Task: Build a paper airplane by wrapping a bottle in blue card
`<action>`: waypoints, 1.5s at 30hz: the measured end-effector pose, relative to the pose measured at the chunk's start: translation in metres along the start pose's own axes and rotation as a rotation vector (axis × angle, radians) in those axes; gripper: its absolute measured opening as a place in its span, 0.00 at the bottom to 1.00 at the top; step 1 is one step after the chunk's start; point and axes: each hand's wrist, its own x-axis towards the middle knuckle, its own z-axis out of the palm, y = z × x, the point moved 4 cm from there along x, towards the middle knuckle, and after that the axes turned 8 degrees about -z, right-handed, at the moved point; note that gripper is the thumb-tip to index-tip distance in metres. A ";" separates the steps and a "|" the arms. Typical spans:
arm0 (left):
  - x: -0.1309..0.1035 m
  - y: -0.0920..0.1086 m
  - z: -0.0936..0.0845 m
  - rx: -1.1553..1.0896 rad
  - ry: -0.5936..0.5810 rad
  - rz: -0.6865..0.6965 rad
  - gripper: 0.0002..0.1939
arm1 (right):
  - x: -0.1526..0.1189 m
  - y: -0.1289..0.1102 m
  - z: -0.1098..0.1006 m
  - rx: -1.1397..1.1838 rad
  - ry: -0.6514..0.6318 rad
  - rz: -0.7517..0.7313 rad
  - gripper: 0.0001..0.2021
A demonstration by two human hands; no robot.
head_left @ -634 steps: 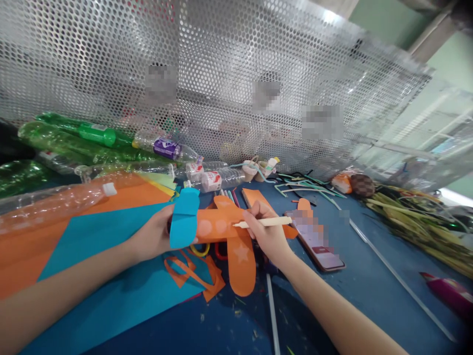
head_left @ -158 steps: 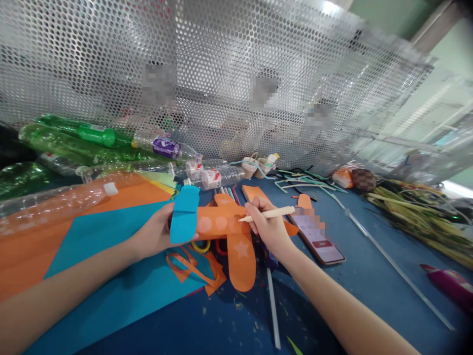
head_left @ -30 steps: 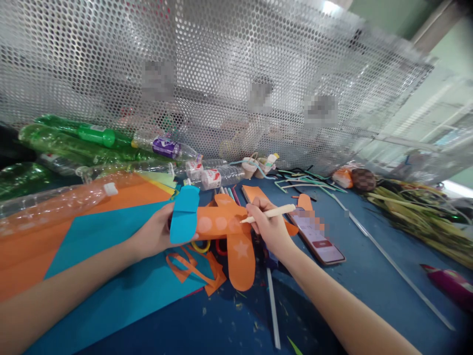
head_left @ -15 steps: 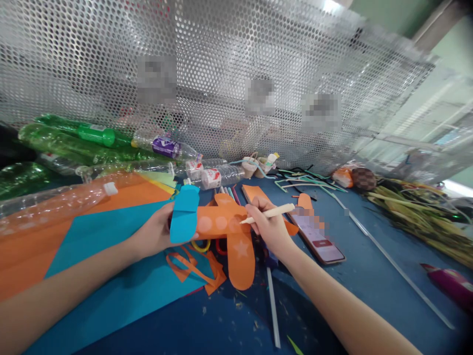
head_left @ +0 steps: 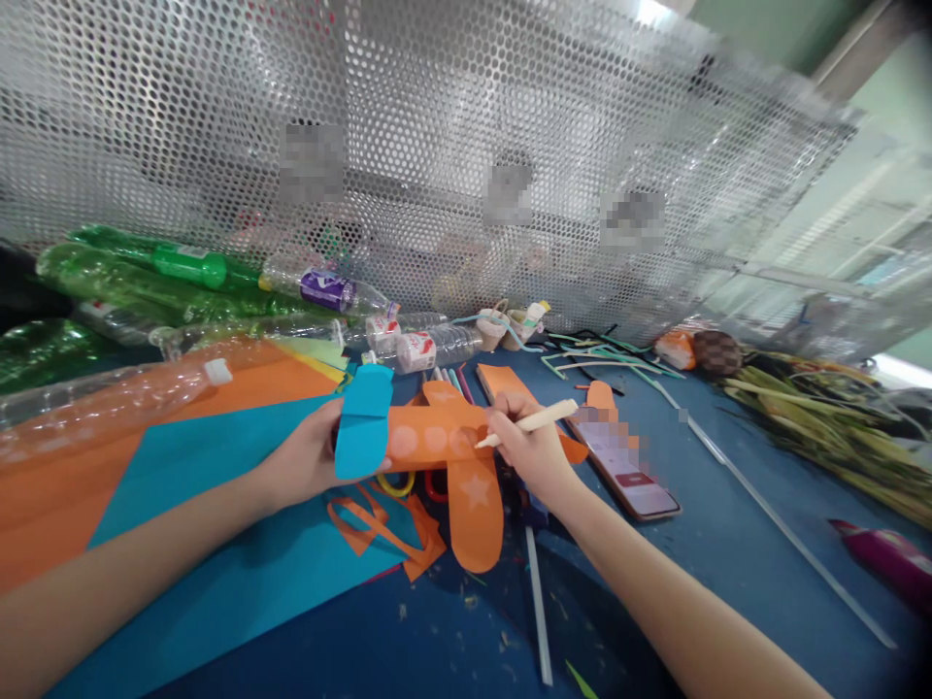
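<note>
Marker [head_left: 539, 417] points at tubular, round-winged paper plane [head_left: 444, 442].

Third pale circle [head_left: 461, 443] added on orange paper body [head_left: 419, 458]; pen [head_left: 543, 417] tilts steeper.

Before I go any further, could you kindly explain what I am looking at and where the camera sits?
There is no machine here: a person works bare-handed. The view comes from one camera worn on the head, facing forward and down. The left hand holds a mostly orange paper plane; the right hand holds a cream pen, its tip at or near the pale circles. On the blue table lie a blue sheet, a phone and plastic bottles.
</note>
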 end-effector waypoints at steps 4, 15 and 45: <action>0.000 0.002 -0.001 0.012 -0.014 0.016 0.20 | 0.000 -0.001 -0.001 0.008 0.033 -0.006 0.13; -0.001 0.003 -0.002 -0.004 -0.007 0.020 0.20 | -0.002 -0.003 -0.001 0.049 0.021 -0.023 0.16; 0.002 0.005 -0.003 0.016 0.050 -0.063 0.19 | -0.001 0.001 -0.001 -0.189 0.059 -0.136 0.15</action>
